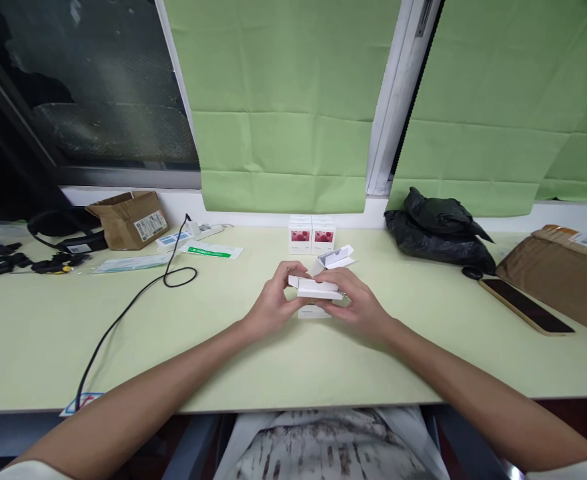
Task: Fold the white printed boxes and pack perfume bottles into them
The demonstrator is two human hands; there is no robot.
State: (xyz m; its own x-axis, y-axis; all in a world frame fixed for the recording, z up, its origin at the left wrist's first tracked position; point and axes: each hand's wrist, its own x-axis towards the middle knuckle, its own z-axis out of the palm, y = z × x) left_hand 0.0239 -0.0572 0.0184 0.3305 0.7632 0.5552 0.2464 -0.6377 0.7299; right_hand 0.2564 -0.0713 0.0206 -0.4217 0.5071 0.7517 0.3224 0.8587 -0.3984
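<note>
**Both hands on one small white box, mid-desk**

Left hand (273, 303) and right hand (358, 308) clamp a small white cardboard box (317, 288) from opposite ends, close together. Box long axis runs left-right, between the palms; neither hand nearer. It sits just in front of the stacked white cartons with pink labels (312, 237), above the pale green desk (223, 347). Open-flapped white carton (337, 257) just behind box. Black phone (523, 305) far right.

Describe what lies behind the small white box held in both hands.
Behind the white box, an opened white carton, then stacked pink-pictured boxes by the sill. The left hand and right hand hide its contents.
</note>
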